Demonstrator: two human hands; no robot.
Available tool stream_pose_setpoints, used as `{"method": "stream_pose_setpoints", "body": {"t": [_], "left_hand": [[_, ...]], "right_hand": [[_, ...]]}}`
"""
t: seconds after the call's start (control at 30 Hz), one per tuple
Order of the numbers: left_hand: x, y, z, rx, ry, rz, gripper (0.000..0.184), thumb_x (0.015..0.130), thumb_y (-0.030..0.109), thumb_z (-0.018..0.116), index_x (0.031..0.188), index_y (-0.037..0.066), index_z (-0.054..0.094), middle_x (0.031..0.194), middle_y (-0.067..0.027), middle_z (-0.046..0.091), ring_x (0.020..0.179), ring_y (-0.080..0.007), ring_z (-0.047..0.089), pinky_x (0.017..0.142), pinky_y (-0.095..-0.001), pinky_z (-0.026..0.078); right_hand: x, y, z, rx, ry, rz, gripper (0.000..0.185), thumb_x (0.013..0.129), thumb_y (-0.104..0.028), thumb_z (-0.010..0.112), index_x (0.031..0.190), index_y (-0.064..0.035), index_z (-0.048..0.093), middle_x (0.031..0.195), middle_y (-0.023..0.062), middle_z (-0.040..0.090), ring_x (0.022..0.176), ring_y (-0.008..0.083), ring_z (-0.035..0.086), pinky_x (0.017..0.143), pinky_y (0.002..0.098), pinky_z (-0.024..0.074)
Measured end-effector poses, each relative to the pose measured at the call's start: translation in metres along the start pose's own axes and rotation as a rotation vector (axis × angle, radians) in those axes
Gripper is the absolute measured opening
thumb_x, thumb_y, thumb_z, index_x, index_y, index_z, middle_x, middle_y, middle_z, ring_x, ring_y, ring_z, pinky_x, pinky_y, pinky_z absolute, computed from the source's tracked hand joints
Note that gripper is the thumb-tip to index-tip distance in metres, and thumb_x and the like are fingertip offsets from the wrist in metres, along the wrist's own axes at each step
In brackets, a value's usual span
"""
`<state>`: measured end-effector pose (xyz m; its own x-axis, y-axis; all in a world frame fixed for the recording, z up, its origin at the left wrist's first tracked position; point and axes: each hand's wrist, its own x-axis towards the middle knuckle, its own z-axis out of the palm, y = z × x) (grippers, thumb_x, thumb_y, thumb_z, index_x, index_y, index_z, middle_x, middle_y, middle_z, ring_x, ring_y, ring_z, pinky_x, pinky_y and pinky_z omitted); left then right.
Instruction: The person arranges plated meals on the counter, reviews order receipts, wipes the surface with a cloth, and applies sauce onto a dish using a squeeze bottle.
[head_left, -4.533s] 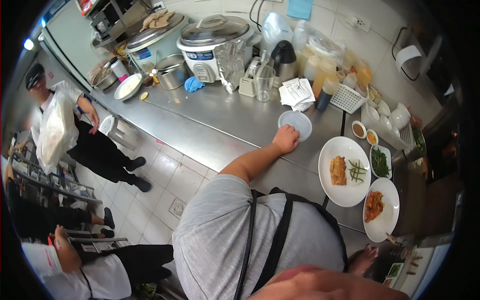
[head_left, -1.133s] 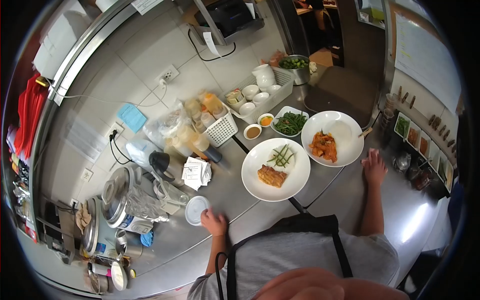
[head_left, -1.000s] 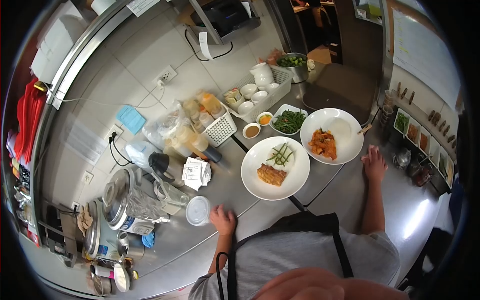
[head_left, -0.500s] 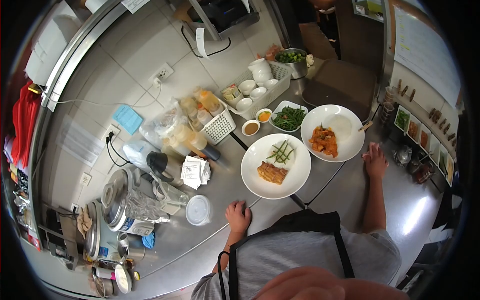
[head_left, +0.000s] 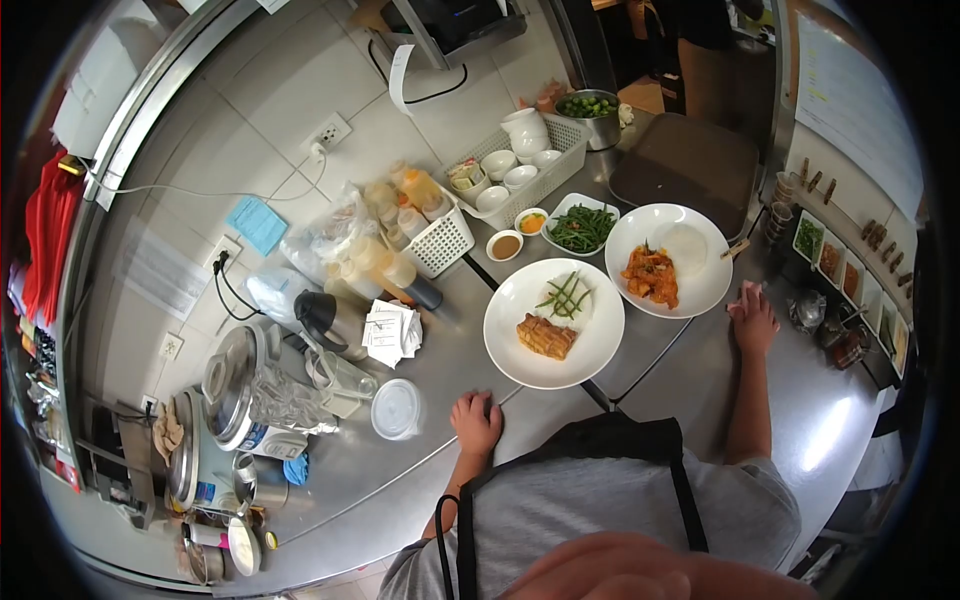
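Note:
My left hand [head_left: 476, 424] rests on the steel counter [head_left: 420, 480], its fingers lying on the metal and holding nothing. A lidded clear plastic tub [head_left: 397, 409] stands just to its left. My right hand [head_left: 753, 322] leans on the counter at the right, fingers spread. Ahead, between the hands, a white plate [head_left: 505, 335] carries rice, crossed green beans [head_left: 565, 296] and a browned fillet [head_left: 546, 337]. Behind it to the right, another white plate [head_left: 705, 290] bears a mound of rice and an orange sauced dish [head_left: 650, 277]. Neither hand touches a plate.
Past the plates stand a bowl of green beans [head_left: 580, 230], two small sauce cups and a basket of white crockery [head_left: 560, 165]. Sauce bottles [head_left: 385, 260], paper slips [head_left: 392, 332] and pots line the left. A brown tray [head_left: 685, 170] and garnish containers [head_left: 828, 262] are at the right.
The view has shifted slightly, and both hands stay at rest on the counter. In the doorway at the back, a person has come into view.

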<state>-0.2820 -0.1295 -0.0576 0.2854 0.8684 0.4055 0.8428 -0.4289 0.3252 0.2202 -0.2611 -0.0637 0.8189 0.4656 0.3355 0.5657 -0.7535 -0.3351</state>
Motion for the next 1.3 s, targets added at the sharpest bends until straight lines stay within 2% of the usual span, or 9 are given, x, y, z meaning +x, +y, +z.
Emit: {"method": "stream_pose_setpoints", "body": {"t": [0.4,0.9,1.3], "left_hand": [[0.001,0.001,-0.001,0.003,-0.005,0.005,0.03,0.067,0.02,0.06,0.095,0.011,0.057,0.101,-0.0117,0.049,0.097,-0.0295,0.044,0.083,-0.0408,0.034],[0.001,0.003,-0.004,0.003,-0.008,0.02,0.03,0.067,0.021,0.059,0.096,0.011,0.057,0.099,-0.0104,0.049,0.096,-0.0287,0.044,0.083,-0.0406,0.033],[0.0,0.002,-0.003,-0.021,-0.016,-0.001,0.03,0.068,0.021,0.06,0.096,0.012,0.057,0.1,-0.0104,0.048,0.097,-0.0287,0.043,0.083,-0.0413,0.032]], "right_hand": [[-0.001,-0.005,-0.008,0.015,-0.035,0.039,0.05,0.072,-0.025,0.055,0.12,-0.0204,0.044,0.121,0.0088,0.044,0.112,0.0283,0.041,0.091,0.0461,0.0299],[0.001,-0.003,-0.003,0.006,-0.031,0.04,0.053,0.071,-0.025,0.055,0.122,-0.0197,0.04,0.117,0.0074,0.046,0.11,0.0249,0.042,0.089,0.0464,0.0301],[-0.001,-0.003,-0.004,0.024,-0.029,0.03,0.056,0.071,-0.024,0.056,0.125,-0.0193,0.038,0.119,0.0082,0.045,0.11,0.0278,0.042,0.09,0.0476,0.0295]]}}
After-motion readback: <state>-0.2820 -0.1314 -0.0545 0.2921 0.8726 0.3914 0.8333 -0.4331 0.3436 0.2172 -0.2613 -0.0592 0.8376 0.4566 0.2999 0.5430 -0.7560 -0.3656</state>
